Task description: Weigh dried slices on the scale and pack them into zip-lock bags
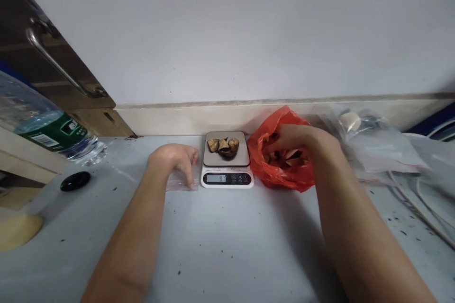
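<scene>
Pictured at a grey table [213,227] against a pale wall [249,33], with 91, or perhaps 9.1, on the display [216,179] of a white scale [209,185], any dot too faint to make out. Marked beside the figures with a power sign, an M and a T. To the left, on a part-filled bottle [26,104], a green label [53,135] with a barcode and white characters in a dark box, too slanted to read.

On the scale's plate, brown pieces [228,147] in a small cluster; similar ones inside an open red bag [284,180], close against the scale at its right. At the scale's other side, a clear bag [179,183] under the left hand [180,160], with thumb and fingers apart. Down in the red bag's mouth, the right hand [291,136]; impossible to tell the state of its fingers, hidden within.

Also around: a black oval thing [75,181] near the bottle, a metal handle [62,66] on a dark door, and, past the right forearm, plastic packets [377,151] near a white cable [421,210]. Strewn about the table, dark flecks.

Cut off by the left edge, the bottle and a yellowish round thing [21,231]; by the lower edge, both forearms. Blocked by the right wrist, part of the red bag. Blurred through plastic, the packets' contents.
</scene>
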### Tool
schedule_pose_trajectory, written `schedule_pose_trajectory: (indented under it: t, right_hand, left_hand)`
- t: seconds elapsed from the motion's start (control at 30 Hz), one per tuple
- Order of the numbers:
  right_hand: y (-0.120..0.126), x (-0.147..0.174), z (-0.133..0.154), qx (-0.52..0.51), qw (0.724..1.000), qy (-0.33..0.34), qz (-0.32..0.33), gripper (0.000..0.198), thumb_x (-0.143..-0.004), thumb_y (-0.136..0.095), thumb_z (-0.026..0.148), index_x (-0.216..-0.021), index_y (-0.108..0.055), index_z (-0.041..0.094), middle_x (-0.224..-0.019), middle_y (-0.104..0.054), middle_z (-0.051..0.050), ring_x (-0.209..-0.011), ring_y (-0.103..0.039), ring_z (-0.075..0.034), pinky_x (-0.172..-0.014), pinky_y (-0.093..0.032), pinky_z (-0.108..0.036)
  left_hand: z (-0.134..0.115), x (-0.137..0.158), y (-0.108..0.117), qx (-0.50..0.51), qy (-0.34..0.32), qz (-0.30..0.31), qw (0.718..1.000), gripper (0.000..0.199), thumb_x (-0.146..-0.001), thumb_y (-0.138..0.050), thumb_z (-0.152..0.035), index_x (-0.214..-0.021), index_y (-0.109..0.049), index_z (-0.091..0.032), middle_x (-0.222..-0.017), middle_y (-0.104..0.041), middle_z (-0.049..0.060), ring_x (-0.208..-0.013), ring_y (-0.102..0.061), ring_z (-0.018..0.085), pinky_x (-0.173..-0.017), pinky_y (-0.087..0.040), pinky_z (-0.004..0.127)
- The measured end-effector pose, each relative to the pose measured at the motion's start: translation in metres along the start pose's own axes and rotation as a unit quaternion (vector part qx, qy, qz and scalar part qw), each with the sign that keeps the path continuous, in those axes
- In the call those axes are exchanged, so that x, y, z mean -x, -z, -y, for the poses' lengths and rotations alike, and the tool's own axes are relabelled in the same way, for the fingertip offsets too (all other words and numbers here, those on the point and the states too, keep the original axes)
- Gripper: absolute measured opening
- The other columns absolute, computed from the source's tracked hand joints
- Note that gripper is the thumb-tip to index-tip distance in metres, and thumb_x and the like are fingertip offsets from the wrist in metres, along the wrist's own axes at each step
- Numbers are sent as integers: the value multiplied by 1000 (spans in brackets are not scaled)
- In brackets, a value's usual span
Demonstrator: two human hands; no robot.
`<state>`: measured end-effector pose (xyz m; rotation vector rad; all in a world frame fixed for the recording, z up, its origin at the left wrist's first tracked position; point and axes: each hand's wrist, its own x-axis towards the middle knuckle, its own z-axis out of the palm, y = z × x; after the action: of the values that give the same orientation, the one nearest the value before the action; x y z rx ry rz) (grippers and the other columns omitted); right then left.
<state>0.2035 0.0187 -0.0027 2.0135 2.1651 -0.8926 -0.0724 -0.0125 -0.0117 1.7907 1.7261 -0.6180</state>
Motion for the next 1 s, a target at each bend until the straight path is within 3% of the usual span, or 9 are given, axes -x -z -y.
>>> schedule_pose_trajectory:
  t: [0.1,0.27,0.4,0.57,0.63,0.7,0.8,1.0]
  right_hand:
    - [-4,-1,4,-26,998,-44,44,18,-89,-65,22,-71,-68,21,-65,-71,-4,-64,-71,-19,-52,-57,-27]
    - [5,2,3,12,1000,-15,6,13,-85,-65,12,-76,-70,20,-67,-71,-3,-66,-70,-19,-55,-52,-26]
    - [25,15,-2,83,994,55,-45,11,-84,-67,14,-79,-73,21,-78,-77,-4,-75,-71,-21,-63,-51,-29]
    - [38,33,3,21,989,134,-56,17,-85,-71,23,-98,-80,29,-92,-81,2,-83,-74,-21,-68,-54,-30]
    - [35,33,9,45,992,106,-43,14,-83,-72,23,-93,-79,30,-89,-81,1,-79,-73,-23,-64,-54,-31]
    - [28,28,14,98,994,34,-18,8,-81,-72,20,-81,-76,27,-79,-78,-3,-71,-72,-24,-59,-52,-33]
    - [17,17,18,119,992,-31,-31,8,-81,-71,18,-75,-72,22,-72,-75,-8,-66,-71,-25,-56,-51,-34]
    - [-3,0,12,74,996,10,-51,4,-77,-74,24,-75,-77,23,-66,-75,-7,-71,-75,-27,-57,-56,-32]
  left_hand:
    - [-2,0,-1,-6,-1,-5,1000,60,-47,-85,-43,-99,-61,-26,-104,-74,5,-90,-68,29,-66,-46,32]
    - [-1,1,0,-2,-1,-3,1000,56,-49,-81,-41,-99,-59,-26,-109,-74,5,-89,-68,28,-67,-47,32]
    - [0,-1,-1,1,-2,-2,1000,59,-48,-82,-42,-103,-63,-27,-112,-75,6,-91,-70,30,-65,-48,33]
    - [3,-3,-2,5,-8,-5,1000,67,-46,-85,-48,-107,-67,-27,-113,-76,6,-93,-70,30,-65,-50,32]
    - [4,-4,-2,7,-11,-8,1000,67,-46,-85,-50,-107,-68,-28,-113,-76,5,-92,-70,29,-65,-50,31]
    - [4,-5,-2,11,-14,-7,1000,68,-46,-86,-51,-108,-68,-28,-113,-76,5,-91,-70,29,-65,-51,31]
    - [5,-5,-2,22,-16,-6,1000,71,-45,-87,-50,-108,-67,-26,-114,-76,6,-91,-70,28,-66,-51,31]
    - [2,-2,-2,19,-22,-15,999,68,-46,-87,-52,-106,-67,-28,-112,-77,4,-91,-68,28,-64,-49,30]
